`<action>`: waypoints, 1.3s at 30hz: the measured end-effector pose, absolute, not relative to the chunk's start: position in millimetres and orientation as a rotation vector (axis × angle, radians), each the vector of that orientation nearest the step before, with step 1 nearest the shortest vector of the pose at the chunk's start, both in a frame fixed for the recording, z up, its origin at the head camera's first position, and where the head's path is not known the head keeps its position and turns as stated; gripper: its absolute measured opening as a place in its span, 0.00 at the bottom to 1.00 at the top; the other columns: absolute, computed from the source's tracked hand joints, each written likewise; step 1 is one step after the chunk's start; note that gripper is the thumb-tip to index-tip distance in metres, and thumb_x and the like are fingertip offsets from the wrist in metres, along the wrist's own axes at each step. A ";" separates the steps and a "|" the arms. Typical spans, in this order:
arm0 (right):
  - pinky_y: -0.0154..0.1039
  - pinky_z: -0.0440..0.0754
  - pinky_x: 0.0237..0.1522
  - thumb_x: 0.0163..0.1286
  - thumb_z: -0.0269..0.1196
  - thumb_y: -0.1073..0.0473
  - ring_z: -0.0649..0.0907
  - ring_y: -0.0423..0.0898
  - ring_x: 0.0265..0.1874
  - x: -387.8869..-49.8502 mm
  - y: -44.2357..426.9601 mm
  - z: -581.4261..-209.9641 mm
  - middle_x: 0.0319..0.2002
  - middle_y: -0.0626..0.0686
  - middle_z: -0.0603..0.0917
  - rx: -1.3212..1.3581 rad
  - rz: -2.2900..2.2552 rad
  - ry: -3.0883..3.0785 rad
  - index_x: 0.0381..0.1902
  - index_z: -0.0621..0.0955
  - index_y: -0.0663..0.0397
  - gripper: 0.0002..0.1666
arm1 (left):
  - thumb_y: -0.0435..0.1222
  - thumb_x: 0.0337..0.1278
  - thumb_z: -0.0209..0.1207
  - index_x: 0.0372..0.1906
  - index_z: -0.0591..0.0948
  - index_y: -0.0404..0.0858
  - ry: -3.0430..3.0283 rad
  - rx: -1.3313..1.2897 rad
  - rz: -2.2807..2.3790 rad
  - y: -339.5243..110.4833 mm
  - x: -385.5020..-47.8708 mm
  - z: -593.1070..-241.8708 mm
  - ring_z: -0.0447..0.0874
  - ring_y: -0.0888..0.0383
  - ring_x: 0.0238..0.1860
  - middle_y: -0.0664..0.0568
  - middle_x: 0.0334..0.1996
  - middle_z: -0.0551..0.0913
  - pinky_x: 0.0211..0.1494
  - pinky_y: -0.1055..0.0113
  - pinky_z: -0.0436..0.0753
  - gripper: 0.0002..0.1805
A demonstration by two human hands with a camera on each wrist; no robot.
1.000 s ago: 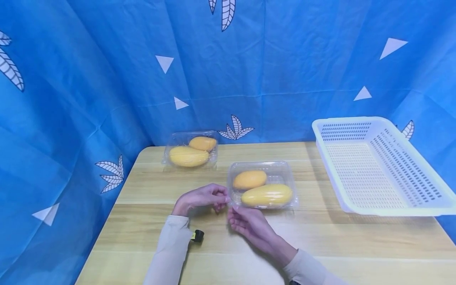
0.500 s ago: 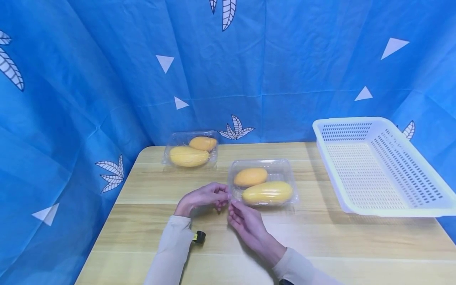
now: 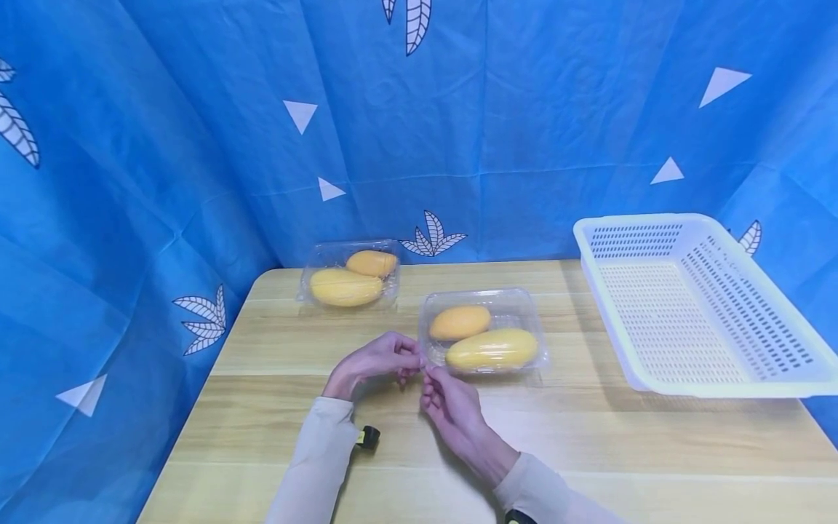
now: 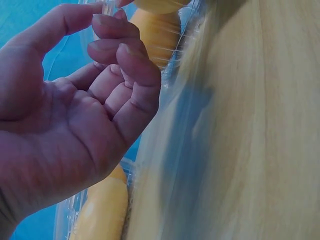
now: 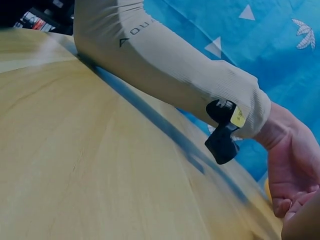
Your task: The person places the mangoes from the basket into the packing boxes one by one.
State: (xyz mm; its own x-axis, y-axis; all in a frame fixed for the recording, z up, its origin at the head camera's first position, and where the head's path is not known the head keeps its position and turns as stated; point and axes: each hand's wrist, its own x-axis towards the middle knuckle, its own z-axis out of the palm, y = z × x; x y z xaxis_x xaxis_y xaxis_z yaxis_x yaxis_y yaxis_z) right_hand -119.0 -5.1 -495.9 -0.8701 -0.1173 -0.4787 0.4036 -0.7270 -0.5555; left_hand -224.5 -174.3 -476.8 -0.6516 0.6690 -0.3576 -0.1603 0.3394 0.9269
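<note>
A clear plastic clamshell box (image 3: 513, 314) lies in the middle of the table in the head view. Inside it are an orange mango-like fruit (image 3: 460, 322) and a longer yellow fruit (image 3: 492, 349). At the box's near left corner my left hand (image 3: 380, 358) pinches the plastic edge. The left wrist view shows a clear plastic tab (image 4: 107, 7) between thumb and forefinger, the other fingers loosely curled. From the near side my right hand (image 3: 458, 411) pinches the same corner with thumb and forefinger. Whether the lid there is parted cannot be told.
A second clear box (image 3: 330, 255) with two similar fruits stands at the table's back left. To the right is a white perforated plastic basket (image 3: 668, 313). Blue patterned cloth (image 3: 524, 109) hangs behind the wooden table (image 3: 622, 451).
The middle box has shifted slightly away from me, its fruits with it. My right hand has moved a little left and forward; my left hand stays at the corner.
</note>
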 end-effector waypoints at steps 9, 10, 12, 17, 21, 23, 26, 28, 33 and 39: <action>0.28 0.77 0.33 0.71 0.66 0.59 0.76 0.37 0.28 -116.8 -8.1 -496.5 0.32 0.47 0.80 0.617 -2.622 1.057 0.44 0.78 0.62 0.12 | 0.35 0.65 0.65 0.40 0.85 0.32 1.859 0.429 1.420 -172.3 -222.7 -478.7 0.75 0.57 0.23 0.47 0.25 0.82 0.30 0.67 0.76 0.08; 0.28 0.77 0.32 0.71 0.66 0.59 0.76 0.37 0.27 -116.9 -7.6 -496.7 0.32 0.47 0.80 0.621 -2.623 1.055 0.45 0.78 0.62 0.12 | 0.35 0.65 0.65 0.40 0.84 0.32 1.855 0.432 1.422 -171.4 -222.7 -479.2 0.75 0.57 0.23 0.47 0.25 0.81 0.30 0.67 0.76 0.09; 0.28 0.77 0.32 0.72 0.66 0.59 0.76 0.37 0.27 -116.9 -6.4 -496.8 0.32 0.47 0.80 0.620 -2.628 1.045 0.45 0.78 0.62 0.12 | 0.36 0.64 0.65 0.39 0.84 0.32 1.854 0.434 1.424 -169.6 -222.9 -479.9 0.75 0.57 0.23 0.48 0.25 0.81 0.30 0.67 0.76 0.09; 0.27 0.76 0.31 0.72 0.64 0.61 0.76 0.36 0.27 -118.4 -5.1 -496.1 0.31 0.46 0.80 0.629 -2.616 1.039 0.46 0.78 0.62 0.10 | 0.34 0.62 0.64 0.36 0.85 0.33 1.858 0.443 1.420 -167.6 -224.0 -481.2 0.73 0.57 0.22 0.52 0.22 0.79 0.29 0.67 0.75 0.06; 0.26 0.74 0.29 0.71 0.65 0.62 0.75 0.35 0.26 -118.8 -5.5 -496.3 0.30 0.45 0.80 0.633 -2.612 1.035 0.45 0.80 0.61 0.09 | 0.34 0.61 0.64 0.33 0.85 0.35 1.865 0.446 1.424 -167.8 -224.9 -483.6 0.72 0.57 0.22 0.53 0.21 0.78 0.29 0.67 0.75 0.05; 0.27 0.74 0.28 0.70 0.65 0.62 0.75 0.35 0.25 -119.1 -5.8 -496.9 0.29 0.45 0.80 0.636 -2.611 1.044 0.44 0.82 0.61 0.08 | 0.34 0.61 0.65 0.32 0.84 0.35 1.868 0.443 1.429 -167.9 -224.8 -484.4 0.72 0.57 0.22 0.53 0.21 0.78 0.29 0.67 0.74 0.05; 0.26 0.73 0.27 0.70 0.65 0.63 0.75 0.35 0.24 -119.5 -6.5 -497.4 0.28 0.44 0.80 0.635 -2.601 1.073 0.43 0.82 0.61 0.07 | 0.34 0.60 0.65 0.31 0.84 0.36 1.877 0.433 1.434 -168.4 -224.8 -484.8 0.72 0.58 0.22 0.53 0.21 0.78 0.29 0.68 0.74 0.05; 0.26 0.72 0.27 0.69 0.65 0.62 0.74 0.35 0.24 -119.9 -7.1 -497.3 0.27 0.44 0.80 0.633 -2.593 1.095 0.44 0.82 0.61 0.08 | 0.33 0.60 0.64 0.32 0.85 0.35 1.887 0.435 1.432 -169.0 -224.5 -483.8 0.72 0.58 0.22 0.53 0.21 0.78 0.29 0.68 0.74 0.05; 0.26 0.72 0.28 0.70 0.66 0.61 0.74 0.34 0.25 -119.8 -7.9 -495.8 0.28 0.44 0.79 0.607 -2.582 1.115 0.47 0.81 0.63 0.12 | 0.32 0.60 0.63 0.34 0.85 0.34 1.914 0.435 1.415 -170.3 -223.6 -479.4 0.72 0.58 0.22 0.53 0.20 0.77 0.29 0.69 0.73 0.05; 0.27 0.74 0.31 0.73 0.65 0.59 0.75 0.36 0.28 -121.8 -3.2 -497.6 0.31 0.45 0.80 0.531 -2.585 1.058 0.47 0.81 0.61 0.11 | 0.32 0.63 0.62 0.34 0.84 0.35 1.913 0.421 1.426 -169.7 -226.0 -481.9 0.72 0.57 0.23 0.53 0.21 0.76 0.30 0.68 0.74 0.04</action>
State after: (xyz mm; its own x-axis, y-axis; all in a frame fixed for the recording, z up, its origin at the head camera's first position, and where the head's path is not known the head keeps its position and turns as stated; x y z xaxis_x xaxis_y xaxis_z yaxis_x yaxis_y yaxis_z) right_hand -121.8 -3.2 -497.6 -0.8875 -0.1317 -0.4416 0.4035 -0.6850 -0.6066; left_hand -226.0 -169.7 -481.9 -0.6997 0.6279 -0.3408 -0.1473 0.3399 0.9289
